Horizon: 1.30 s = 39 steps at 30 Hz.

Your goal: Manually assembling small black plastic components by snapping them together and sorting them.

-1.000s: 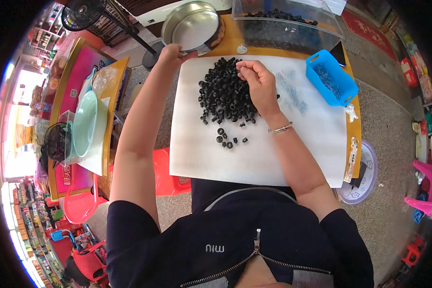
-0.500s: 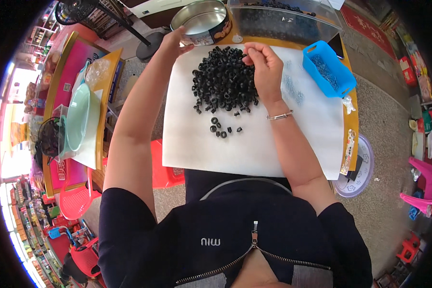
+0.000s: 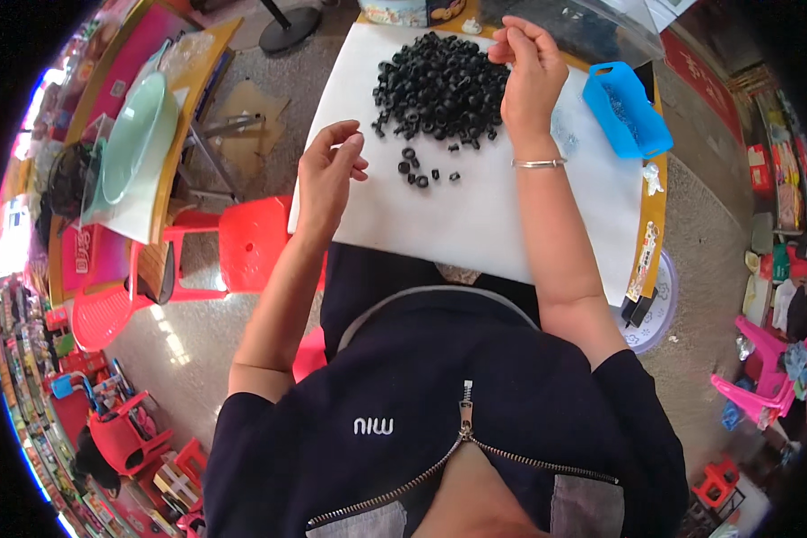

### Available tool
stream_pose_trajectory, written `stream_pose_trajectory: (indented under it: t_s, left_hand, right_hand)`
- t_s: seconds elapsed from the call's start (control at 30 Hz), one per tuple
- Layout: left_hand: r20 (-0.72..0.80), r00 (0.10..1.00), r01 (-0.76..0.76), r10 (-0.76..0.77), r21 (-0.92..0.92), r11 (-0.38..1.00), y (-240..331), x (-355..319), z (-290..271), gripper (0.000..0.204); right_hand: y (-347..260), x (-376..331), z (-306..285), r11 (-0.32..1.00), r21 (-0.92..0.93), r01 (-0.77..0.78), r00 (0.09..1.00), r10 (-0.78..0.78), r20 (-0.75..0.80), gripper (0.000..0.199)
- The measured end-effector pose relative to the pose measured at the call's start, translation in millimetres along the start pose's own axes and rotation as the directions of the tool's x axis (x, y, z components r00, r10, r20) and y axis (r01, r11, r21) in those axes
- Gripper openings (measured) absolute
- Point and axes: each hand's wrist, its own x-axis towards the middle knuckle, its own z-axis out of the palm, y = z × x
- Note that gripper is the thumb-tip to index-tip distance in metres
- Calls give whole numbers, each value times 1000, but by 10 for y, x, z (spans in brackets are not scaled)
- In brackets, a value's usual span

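My left hand (image 3: 328,179) hovers over the left edge of the white sheet (image 3: 368,215), fingers loosely bent and slightly apart, with nothing visible in them. At the upper right of a heap of small black ring-like parts (image 3: 439,90), my right hand (image 3: 531,85) is raised with its fingertips drawn together. Whatever they hold is hidden or too small to make out. Several loose black parts (image 3: 422,181) lie on the sheet in front of the heap.
A round tin (image 3: 403,13) and a clear plastic bin (image 3: 565,36) stand at the far edge. On the right is a blue basket (image 3: 614,117) holding small pieces. A red stool (image 3: 255,242) and a side table with a pale green basin (image 3: 141,134) are at left.
My left hand has come back from beside the tin toward me. My right hand has lifted slightly away from the heap's upper right side. The whole view has shifted.
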Motion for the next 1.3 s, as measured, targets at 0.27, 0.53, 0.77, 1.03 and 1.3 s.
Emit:
stream_pose_trajectory:
  t_s: [0.27,0.53,0.77,1.03,1.3]
  left_hand:
    - [54,998,-29,15,272,962,-152,-287,40,23]
    - [108,969,-247,223,492,835,-158,-326,156,22]
    - [243,924,-383,297,601,701,-96,-404,307,21]
    - [317,884,-465,343,664,586,-190,-264,410,22]
    - [296,872,-483,390,647,590,-226,-153,465,21]
  right_hand:
    - [-673,-358,-65,902,-430,33,939,119,322,19]
    - [-1058,-1069,-767,653,-747,-127,862,445,242,14]
    - [-1031,-1355,-703,646,-763,15,848,396,352,10]
    - [-1024,-1339,-644,620,-776,114,840,357,408,9]
    - [-965,-1352,-575,646,-751,138,821,350,452,8]
